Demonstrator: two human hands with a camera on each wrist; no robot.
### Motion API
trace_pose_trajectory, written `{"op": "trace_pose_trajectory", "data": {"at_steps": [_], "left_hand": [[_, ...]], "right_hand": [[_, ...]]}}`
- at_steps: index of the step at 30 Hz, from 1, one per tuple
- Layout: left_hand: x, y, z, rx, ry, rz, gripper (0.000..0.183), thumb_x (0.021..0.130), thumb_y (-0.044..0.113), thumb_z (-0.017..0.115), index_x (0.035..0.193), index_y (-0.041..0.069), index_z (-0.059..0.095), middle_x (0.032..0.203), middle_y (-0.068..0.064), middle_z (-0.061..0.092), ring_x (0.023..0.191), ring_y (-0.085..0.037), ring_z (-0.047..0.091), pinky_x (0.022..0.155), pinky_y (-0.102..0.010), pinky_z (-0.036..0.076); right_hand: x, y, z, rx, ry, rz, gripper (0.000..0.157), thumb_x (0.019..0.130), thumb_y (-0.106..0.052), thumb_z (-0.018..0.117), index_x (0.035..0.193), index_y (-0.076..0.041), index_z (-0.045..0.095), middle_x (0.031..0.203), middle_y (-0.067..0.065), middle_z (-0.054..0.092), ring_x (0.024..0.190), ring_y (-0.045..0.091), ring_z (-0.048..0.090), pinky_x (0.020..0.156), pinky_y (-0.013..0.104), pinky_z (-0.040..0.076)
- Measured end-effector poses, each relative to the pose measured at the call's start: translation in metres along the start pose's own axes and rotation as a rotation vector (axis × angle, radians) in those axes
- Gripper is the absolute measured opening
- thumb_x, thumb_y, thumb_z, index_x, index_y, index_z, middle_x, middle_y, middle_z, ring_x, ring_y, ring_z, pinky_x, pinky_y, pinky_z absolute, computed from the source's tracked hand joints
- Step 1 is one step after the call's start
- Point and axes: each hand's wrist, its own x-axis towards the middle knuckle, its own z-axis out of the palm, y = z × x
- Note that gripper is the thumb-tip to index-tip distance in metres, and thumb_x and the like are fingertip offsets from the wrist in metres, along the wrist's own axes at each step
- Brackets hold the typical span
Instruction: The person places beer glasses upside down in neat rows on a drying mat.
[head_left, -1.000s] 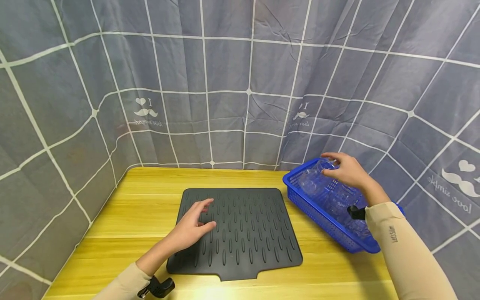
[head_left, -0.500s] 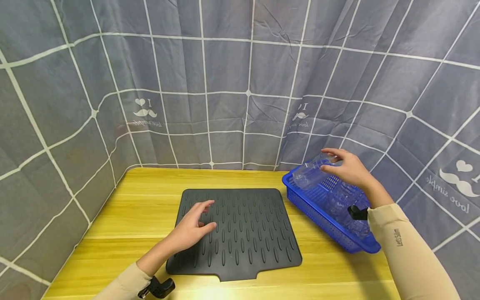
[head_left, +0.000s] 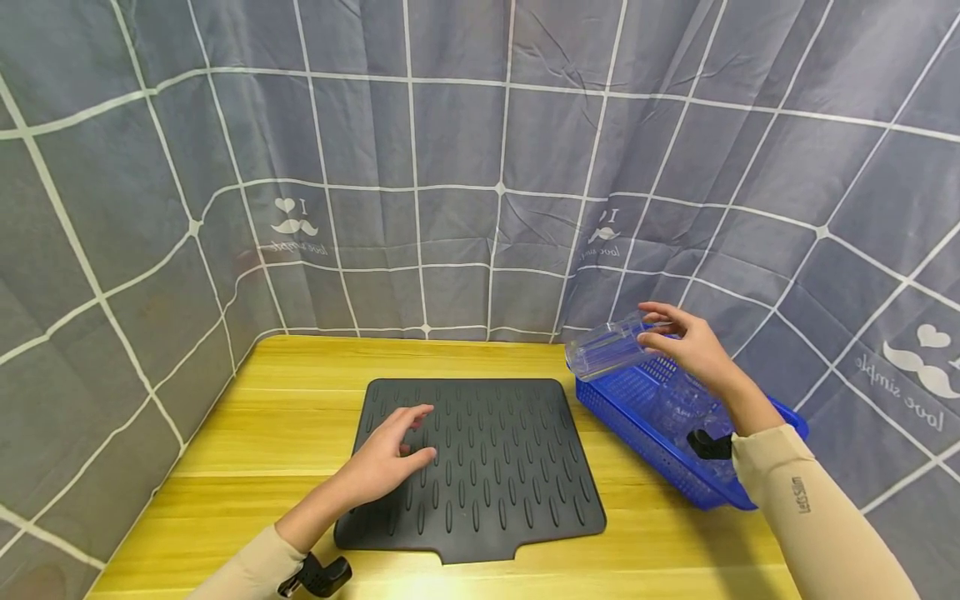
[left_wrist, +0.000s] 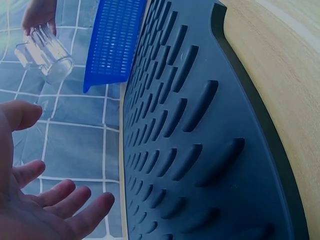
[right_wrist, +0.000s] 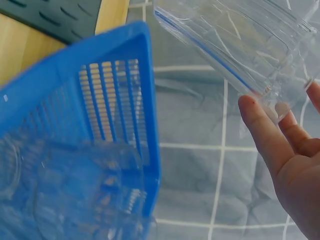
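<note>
1. The left hand [head_left: 386, 454] hangs over the near-left part of the dark ribbed mat [head_left: 510, 467], fingers loosely spread, holding nothing.
2. That mat lies flat on the yellow wooden surface [head_left: 262, 417].
3. Next along, the clear vessel [head_left: 606, 350] is in the air at the basket's far-left corner, tipped almost sideways, its lower end jutting left past the rim. I see nothing inside it.
4. The right hand [head_left: 693, 346] pinches its upper end, thumb against fingers. Carrying this well, I'd say, calls for a firm pinch, since smooth walls could slip, and height enough to clear the rim.
5. The blue basket [head_left: 637, 437] holds other clear vessels [right_wrist: 85, 185]; I can't tell how many.
</note>
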Motion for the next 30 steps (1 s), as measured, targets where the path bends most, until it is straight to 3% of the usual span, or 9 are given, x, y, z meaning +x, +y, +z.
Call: {"op": "trace_pose_trajectory", "data": {"at_steps": [9, 17, 24, 30], "left_hand": [[0.001, 0.001, 0.0, -0.014, 0.055, 0.003, 0.06, 0.096, 0.029, 0.07, 0.15, 0.021, 0.045, 0.141, -0.003, 0.054, 0.13, -0.026, 0.054, 0.096, -0.042, 0.053], [0.005, 0.002, 0.002, -0.087, 0.091, -0.01, 0.057, 0.096, 0.026, 0.07, 0.148, 0.019, 0.048, 0.142, -0.004, 0.055, 0.13, -0.029, 0.055, 0.102, -0.053, 0.049], [0.009, 0.004, 0.004, -0.138, 0.08, -0.015, 0.057, 0.097, 0.032, 0.068, 0.148, 0.022, 0.046, 0.145, -0.002, 0.053, 0.131, -0.026, 0.054, 0.105, -0.054, 0.046], [0.012, 0.004, 0.004, -0.163, 0.08, 0.02, 0.055, 0.098, 0.03, 0.068, 0.148, 0.019, 0.047, 0.147, -0.007, 0.052, 0.132, -0.03, 0.054, 0.106, -0.057, 0.044]], "right_hand": [[-0.008, -0.002, 0.024, 0.16, 0.027, 0.043, 0.059, 0.1, -0.029, 0.065, 0.153, -0.016, 0.043, 0.142, 0.014, 0.044, 0.106, 0.001, 0.06, 0.084, 0.02, 0.055], [-0.014, -0.002, 0.044, 0.256, 0.02, 0.062, 0.055, 0.101, -0.026, 0.063, 0.151, -0.013, 0.045, 0.135, 0.008, 0.047, 0.11, 0.003, 0.059, 0.085, 0.021, 0.055], [-0.018, 0.002, 0.066, 0.31, 0.004, 0.071, 0.054, 0.101, -0.024, 0.062, 0.151, -0.012, 0.045, 0.143, 0.02, 0.043, 0.11, 0.006, 0.058, 0.085, 0.024, 0.056], [-0.021, 0.003, 0.085, 0.357, -0.012, 0.09, 0.055, 0.101, -0.023, 0.061, 0.152, -0.012, 0.044, 0.147, 0.019, 0.041, 0.116, 0.01, 0.055, 0.087, 0.027, 0.056]]}}
